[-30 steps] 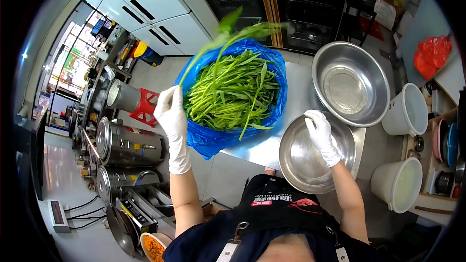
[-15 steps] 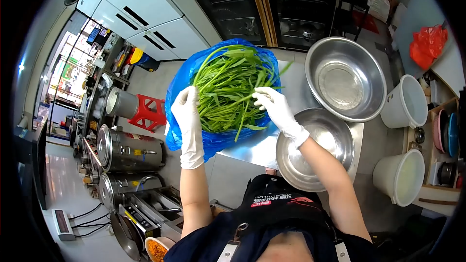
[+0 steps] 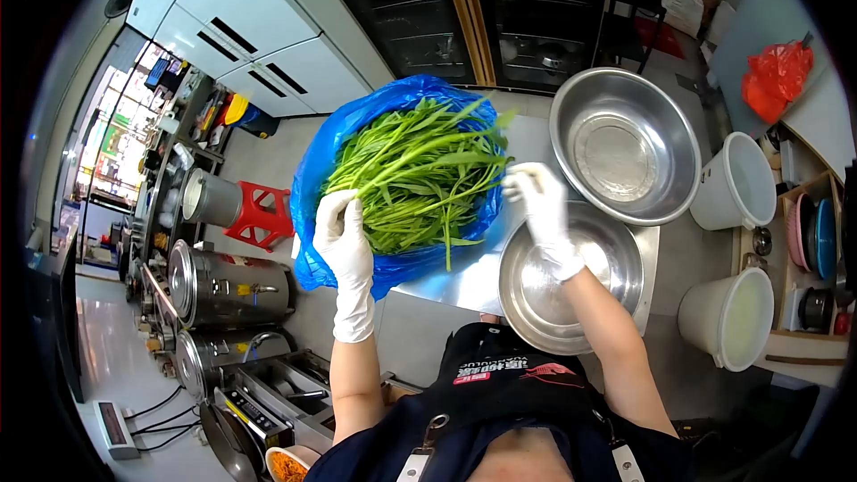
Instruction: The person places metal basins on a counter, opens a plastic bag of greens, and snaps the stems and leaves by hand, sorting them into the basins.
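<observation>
Left hand (image 3: 345,241) pinches greens (image 3: 415,178) at the stalks; right hand (image 3: 541,201) hovers beside their leafy tips, fingers blurred, can't tell their grip!

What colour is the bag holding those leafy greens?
The bag is bright blue, seen best in the head view.

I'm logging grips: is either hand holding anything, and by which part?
The left hand pinches a leafy green stalk by its bare stem end; the right hand is blurred, so whether it holds anything cannot be told.
</observation>
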A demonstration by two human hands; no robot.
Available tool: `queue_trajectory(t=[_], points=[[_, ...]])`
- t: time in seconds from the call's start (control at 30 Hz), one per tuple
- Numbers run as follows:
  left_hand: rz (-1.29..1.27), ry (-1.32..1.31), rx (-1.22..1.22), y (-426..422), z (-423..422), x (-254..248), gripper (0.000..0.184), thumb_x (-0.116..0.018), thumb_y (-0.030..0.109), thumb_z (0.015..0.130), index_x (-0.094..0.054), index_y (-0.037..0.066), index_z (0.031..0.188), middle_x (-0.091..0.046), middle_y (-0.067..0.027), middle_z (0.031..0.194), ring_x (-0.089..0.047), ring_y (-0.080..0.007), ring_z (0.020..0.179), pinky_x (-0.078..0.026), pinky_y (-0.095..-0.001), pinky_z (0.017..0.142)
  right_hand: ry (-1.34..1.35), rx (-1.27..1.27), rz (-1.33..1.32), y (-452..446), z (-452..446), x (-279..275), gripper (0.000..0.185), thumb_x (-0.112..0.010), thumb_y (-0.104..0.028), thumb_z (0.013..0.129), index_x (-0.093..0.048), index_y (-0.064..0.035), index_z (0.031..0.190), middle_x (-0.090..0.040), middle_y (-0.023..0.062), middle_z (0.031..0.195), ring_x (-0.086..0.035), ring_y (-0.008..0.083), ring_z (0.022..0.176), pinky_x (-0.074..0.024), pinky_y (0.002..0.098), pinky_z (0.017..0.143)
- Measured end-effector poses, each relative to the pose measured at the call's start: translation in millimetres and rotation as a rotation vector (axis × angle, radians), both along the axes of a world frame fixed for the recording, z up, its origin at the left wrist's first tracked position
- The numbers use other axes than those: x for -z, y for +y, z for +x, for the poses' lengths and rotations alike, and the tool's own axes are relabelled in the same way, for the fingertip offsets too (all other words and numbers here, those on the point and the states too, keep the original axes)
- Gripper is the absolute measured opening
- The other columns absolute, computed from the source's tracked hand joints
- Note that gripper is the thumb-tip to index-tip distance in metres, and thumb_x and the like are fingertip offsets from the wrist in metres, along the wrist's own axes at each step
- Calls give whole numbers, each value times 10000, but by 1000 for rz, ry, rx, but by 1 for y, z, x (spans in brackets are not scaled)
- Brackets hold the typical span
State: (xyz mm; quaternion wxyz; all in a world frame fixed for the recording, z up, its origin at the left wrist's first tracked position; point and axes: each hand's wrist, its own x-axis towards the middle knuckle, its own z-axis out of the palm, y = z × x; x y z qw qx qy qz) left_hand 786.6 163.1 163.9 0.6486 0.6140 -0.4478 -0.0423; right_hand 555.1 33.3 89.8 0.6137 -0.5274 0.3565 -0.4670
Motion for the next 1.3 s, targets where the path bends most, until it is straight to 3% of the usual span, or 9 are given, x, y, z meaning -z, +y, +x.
queue_trajectory(t=[0.17,0.23,0.47,0.8,0.97,1.03,1.13,1.17,1.3], points=[[25,-244,60,0,-21,1,134,-639,-80,834,-630,-2,942,-642,-97,930,-608,-222,881,-470,-307,822,130,324,-352,3,-74,-42,106,-597,26,877,-651,-15,958,-646,55,868,-621,137,796,-499,259,740],[23,-268,103,-5,-32,2,134,-645,-83,824,-631,0,929,-642,-101,927,-608,-227,879,-473,-313,818,358,269,-735,7,-89,-71,131,-635,43,812,-671,-24,919,-663,85,874,-635,208,809,-506,301,752],[49,-297,290,-25,-74,7,152,-677,-66,804,-657,7,935,-636,-111,889,-610,-237,826,-483,-307,760,497,141,-902,18,-96,-69,137,-646,-34,799,-718,-50,914,-668,84,842,-612,260,814,-500,368,749],[328,-391,468,-44,-109,5,142,-687,2,819,-706,19,959,-612,-92,778,-593,-218,660,-476,-285,611,615,195,-747,12,-126,-31,95,-650,-51,768,-698,-46,850,-654,105,786,-625,246,757,-505,355,697],[461,-512,475,-44,-126,31,85,-688,93,829,-714,30,879,-595,-95,727,-596,-246,631,-474,-328,603,129,194,111,1,-138,9,123,-593,-65,897,-690,11,888,-681,41,810,-615,97,689,-481,225,645],[645,-258,480,-43,-125,39,117,-684,100,840,-714,0,893,-654,-84,744,-605,-195,632,-481,-312,630,-45,417,329,-18,-150,24,120,-579,-51,903,-689,-12,934,-673,37,802,-614,89,710,-469,211,643],[992,298,576,-51,-121,37,147,-676,99,841,-717,-34,890,-696,-78,768,-606,-135,659,-486,-284,658,355,443,-350,-11,-142,-9,117,-604,-77,891,-681,-40,971,-661,61,878,-634,128,743,-501,254,634],[973,346,626,-53,-121,38,145,-630,93,852,-728,-14,853,-621,-8,671,-491,-62,567,-390,-204,538,484,419,-617,0,-131,-27,116,-612,-86,886,-681,-49,971,-656,65,893,-637,141,742,-511,267,639],[1045,485,772,-63,-114,43,147,-653,108,843,-739,-10,861,-663,-31,720,-549,-73,631,-439,-215,609,1032,-85,-1133,26,-98,-43,285,-643,-132,775,-663,-55,1048,-618,56,947,-643,185,789,-528,300,598]])
